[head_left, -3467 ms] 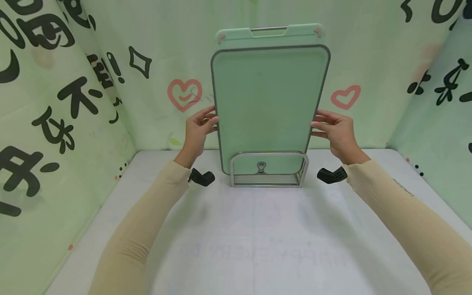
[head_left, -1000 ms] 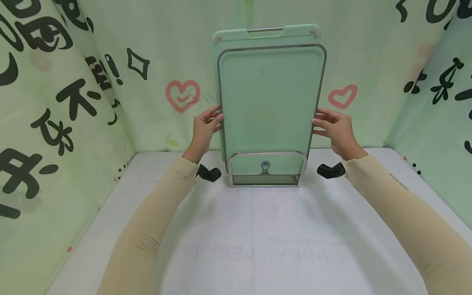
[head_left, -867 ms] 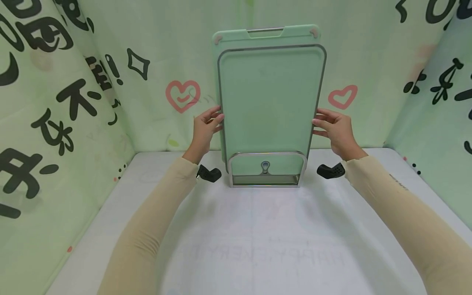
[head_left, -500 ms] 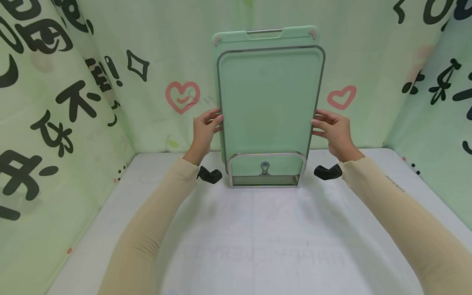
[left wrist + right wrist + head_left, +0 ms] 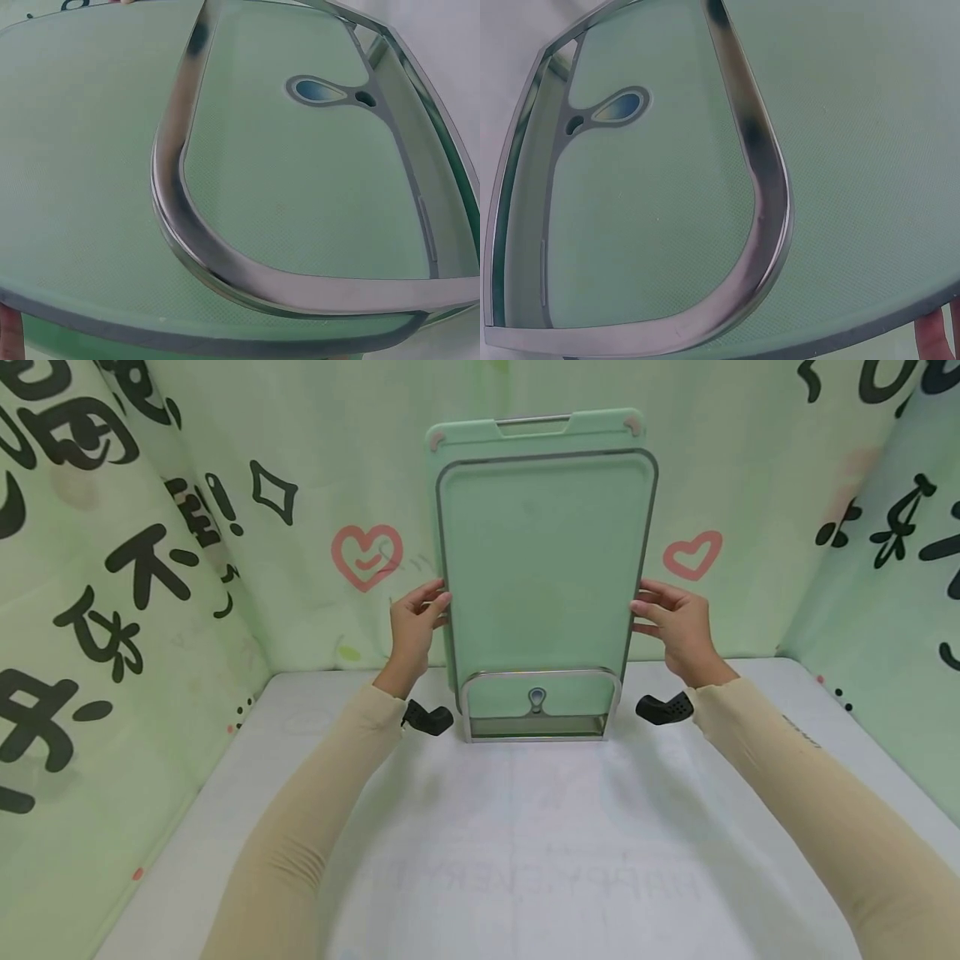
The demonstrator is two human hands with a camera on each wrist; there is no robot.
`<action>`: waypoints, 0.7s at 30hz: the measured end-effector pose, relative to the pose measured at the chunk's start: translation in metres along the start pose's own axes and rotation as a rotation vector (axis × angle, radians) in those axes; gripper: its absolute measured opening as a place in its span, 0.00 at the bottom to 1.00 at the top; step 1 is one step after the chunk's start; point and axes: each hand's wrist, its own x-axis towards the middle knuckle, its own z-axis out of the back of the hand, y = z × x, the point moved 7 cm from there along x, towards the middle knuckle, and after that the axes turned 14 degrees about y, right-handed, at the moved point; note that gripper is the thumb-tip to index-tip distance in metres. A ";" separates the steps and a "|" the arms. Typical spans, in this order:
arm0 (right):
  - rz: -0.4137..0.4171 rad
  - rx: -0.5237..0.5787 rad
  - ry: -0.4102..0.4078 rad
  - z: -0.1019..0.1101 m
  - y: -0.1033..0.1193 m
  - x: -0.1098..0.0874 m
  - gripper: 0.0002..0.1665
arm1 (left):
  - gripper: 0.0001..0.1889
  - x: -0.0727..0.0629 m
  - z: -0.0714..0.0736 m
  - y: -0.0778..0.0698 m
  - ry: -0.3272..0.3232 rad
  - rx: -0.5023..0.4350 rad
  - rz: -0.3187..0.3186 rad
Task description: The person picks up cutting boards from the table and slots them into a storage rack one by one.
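A pale green cutting board with a grey rim stands upright behind the front hoop of a metal rack. Its grey-edged hanging hole shows at the bottom, inside the hoop. Behind it rises a second green board with a handle slot at the top. My left hand pinches the front board's left edge, thumb in front. On the right edge, my right hand pinches at about the same height. Both wrist views look at the board and the rack's bent bar up close; only a little of the fingers shows there.
The rack stands near the back of a white table. Green printed curtains enclose the table at the back and both sides. A black wrist device hangs at the left wrist, another at the right.
Since 3.5 seconds ago the front board's left side has shifted right, together with my left hand, lining up more with the rack. Over the last second only the view has drifted slightly.
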 end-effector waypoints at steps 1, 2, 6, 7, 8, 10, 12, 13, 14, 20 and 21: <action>0.000 -0.006 0.001 0.000 0.000 0.000 0.33 | 0.18 0.000 0.000 0.000 -0.001 0.003 -0.001; -0.001 -0.013 0.001 0.000 0.000 0.000 0.32 | 0.18 0.000 0.000 0.000 -0.001 0.005 -0.001; 0.002 -0.040 0.001 0.000 0.001 0.000 0.31 | 0.18 -0.001 0.000 -0.001 0.021 0.011 0.008; 0.004 -0.049 0.001 0.000 0.002 0.000 0.30 | 0.18 -0.001 -0.001 -0.001 0.031 0.008 0.013; 0.007 -0.057 0.001 0.001 0.002 0.000 0.30 | 0.18 -0.001 -0.001 -0.001 0.040 0.007 0.017; 0.019 -0.055 0.005 0.001 0.003 -0.001 0.29 | 0.18 -0.002 -0.002 -0.001 0.063 0.000 0.025; 0.036 -0.045 0.015 0.000 0.004 -0.002 0.30 | 0.19 -0.004 -0.003 -0.002 0.090 -0.004 0.024; 0.045 -0.031 0.021 0.000 0.005 -0.004 0.30 | 0.19 -0.005 -0.004 -0.002 0.105 -0.007 0.019; 0.054 -0.019 0.029 0.000 0.005 -0.005 0.31 | 0.20 -0.007 -0.005 -0.003 0.121 -0.010 0.012; 0.068 -0.024 0.102 -0.006 0.008 -0.019 0.41 | 0.29 -0.023 -0.006 -0.003 0.184 -0.043 -0.043; 0.063 -0.049 0.115 -0.007 0.009 -0.022 0.42 | 0.30 -0.026 -0.006 -0.003 0.189 -0.033 -0.046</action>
